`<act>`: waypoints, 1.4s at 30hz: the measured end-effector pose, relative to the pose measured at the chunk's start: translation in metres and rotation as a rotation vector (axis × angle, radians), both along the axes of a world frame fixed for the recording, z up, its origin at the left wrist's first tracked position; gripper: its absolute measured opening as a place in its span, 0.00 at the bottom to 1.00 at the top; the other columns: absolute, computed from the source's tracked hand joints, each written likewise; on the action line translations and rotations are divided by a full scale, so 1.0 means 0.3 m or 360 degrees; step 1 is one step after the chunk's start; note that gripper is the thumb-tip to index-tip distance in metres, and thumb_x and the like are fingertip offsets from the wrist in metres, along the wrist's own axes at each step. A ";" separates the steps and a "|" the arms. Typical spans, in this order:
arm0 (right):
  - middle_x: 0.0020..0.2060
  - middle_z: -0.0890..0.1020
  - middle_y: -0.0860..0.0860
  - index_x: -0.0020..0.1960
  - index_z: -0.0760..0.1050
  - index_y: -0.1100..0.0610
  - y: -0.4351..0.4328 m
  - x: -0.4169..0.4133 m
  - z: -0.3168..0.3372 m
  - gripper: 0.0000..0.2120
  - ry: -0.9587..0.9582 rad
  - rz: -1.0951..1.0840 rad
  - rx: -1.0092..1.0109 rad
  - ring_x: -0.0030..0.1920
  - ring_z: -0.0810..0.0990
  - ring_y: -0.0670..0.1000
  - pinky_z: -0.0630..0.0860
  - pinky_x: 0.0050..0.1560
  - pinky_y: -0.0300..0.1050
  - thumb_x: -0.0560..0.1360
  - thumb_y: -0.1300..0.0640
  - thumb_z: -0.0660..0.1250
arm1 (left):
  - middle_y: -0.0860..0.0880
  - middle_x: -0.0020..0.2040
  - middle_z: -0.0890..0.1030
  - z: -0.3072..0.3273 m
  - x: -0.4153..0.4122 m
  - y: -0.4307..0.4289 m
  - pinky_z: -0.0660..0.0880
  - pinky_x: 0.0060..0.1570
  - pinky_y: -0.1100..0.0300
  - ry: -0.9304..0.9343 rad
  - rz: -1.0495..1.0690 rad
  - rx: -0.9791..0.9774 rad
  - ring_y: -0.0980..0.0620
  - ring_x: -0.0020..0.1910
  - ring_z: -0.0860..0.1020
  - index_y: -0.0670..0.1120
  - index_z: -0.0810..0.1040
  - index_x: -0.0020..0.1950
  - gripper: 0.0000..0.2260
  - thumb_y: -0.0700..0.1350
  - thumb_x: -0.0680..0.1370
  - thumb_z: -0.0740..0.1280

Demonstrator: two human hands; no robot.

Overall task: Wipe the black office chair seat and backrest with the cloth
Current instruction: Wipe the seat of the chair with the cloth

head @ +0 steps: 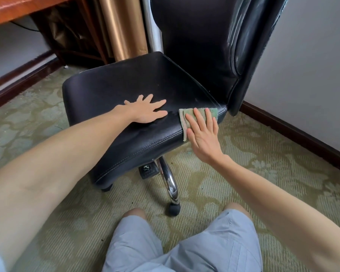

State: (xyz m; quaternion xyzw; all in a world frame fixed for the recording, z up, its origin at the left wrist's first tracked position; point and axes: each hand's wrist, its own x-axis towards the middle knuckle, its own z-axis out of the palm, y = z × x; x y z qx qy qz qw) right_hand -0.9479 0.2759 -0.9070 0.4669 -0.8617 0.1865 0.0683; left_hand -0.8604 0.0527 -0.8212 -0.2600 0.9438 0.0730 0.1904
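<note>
At centre left of the frame my left hand [145,111] lies flat on the seat [116,91], palm down, fingers straight and spread, holding nothing; they point toward the right of the frame, at the cloth [183,116]. The cloth is just beside those fingertips but apart from them, at the seat's right front edge, near the foot of the backrest [200,46]. It is folded, green with a pinkish border, and draped over the rim: its top edge runs left to right on the seat, and its left edge runs down the stitched side. My right hand [203,134] covers most of it, so I cannot tell its long axis. That hand presses flat on it, fingers straight and slightly apart, pointing to the top of the frame, nothing curled round the fabric. I count one chair, one cloth, two hands. Below the seat, one chrome leg [170,185] ends in one black caster [173,210] on the patterned green carpet [243,154]. A desk [18,8] fills the upper left, a gold curtain [124,26] hangs at top centre, and two knees in grey shorts [185,248] sit at bottom centre.
</note>
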 end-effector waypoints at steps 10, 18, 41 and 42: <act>0.75 0.64 0.50 0.75 0.61 0.50 -0.057 0.134 0.000 0.25 0.0151 0.0171 -0.0067 0.77 0.52 0.58 0.44 0.74 0.56 0.82 0.44 0.42 | 0.53 0.81 0.43 0.020 -0.084 -0.010 0.46 0.71 0.31 0.0076 0.0110 0.0121 0.45 0.79 0.41 0.69 0.45 0.76 0.23 0.65 0.81 0.46; 0.76 0.62 0.49 0.77 0.57 0.48 0.013 -0.015 -0.020 0.25 0.0284 0.0222 0.0054 0.77 0.55 0.53 0.49 0.75 0.54 0.82 0.43 0.42 | 0.54 0.81 0.42 -0.005 -0.061 0.000 0.46 0.67 0.26 0.0074 0.0056 0.0047 0.46 0.79 0.40 0.69 0.47 0.76 0.26 0.69 0.79 0.48; 0.73 0.67 0.50 0.75 0.64 0.50 0.017 -0.102 0.010 0.25 0.0200 0.0316 -0.0076 0.75 0.60 0.52 0.54 0.73 0.50 0.83 0.46 0.42 | 0.54 0.81 0.44 -0.010 -0.075 0.003 0.48 0.68 0.26 0.0087 0.0058 0.0023 0.45 0.79 0.41 0.70 0.49 0.76 0.25 0.68 0.79 0.51; 0.73 0.67 0.50 0.75 0.64 0.50 0.022 -0.128 0.018 0.26 0.0154 0.0233 -0.0085 0.75 0.60 0.51 0.54 0.73 0.49 0.82 0.46 0.41 | 0.54 0.81 0.44 -0.010 -0.077 0.002 0.48 0.68 0.26 0.0099 0.0060 0.0027 0.45 0.79 0.41 0.70 0.49 0.76 0.25 0.68 0.79 0.51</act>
